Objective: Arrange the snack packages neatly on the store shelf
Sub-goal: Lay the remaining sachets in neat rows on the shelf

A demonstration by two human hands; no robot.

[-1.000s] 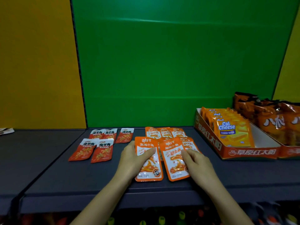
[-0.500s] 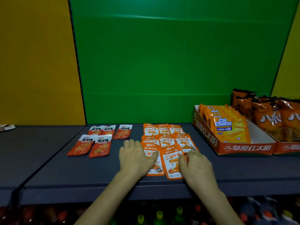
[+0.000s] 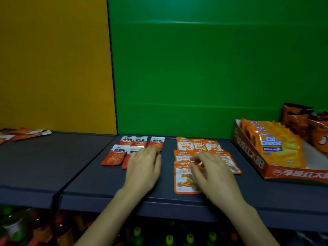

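Snack packages (image 3: 197, 145) — flat, glossy sachets — lay in rows on the dark shelf (image 3: 88, 174). Step judged: aligning rows. Left hand (image 3: 143, 167), fingers straight, lay on the red sachets (image 3: 113, 156); right hand (image 3: 213, 173) bent over the orange sachets (image 3: 183, 156), grip unclear through blur. Next move likely calls for squaring the front orange sachet (image 3: 183, 181).

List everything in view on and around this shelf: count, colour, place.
red snack packets: five, red with white tops, shelf centre-left
orange snack packets: at least seven, orange, shelf centre, overlapping
Cal Cheese bags: several, yellow-orange, in the tray
display tray: one, red, shelf right
dark orange bags: several, far right behind the tray
loose packets: a few, orange-white, far-left shelf
bottles: several, green-yellow tops, below the shelf
shelf: one, dark grey
left hand: flat over a front red packet
right hand: on orange packets, fingers bent, blurred
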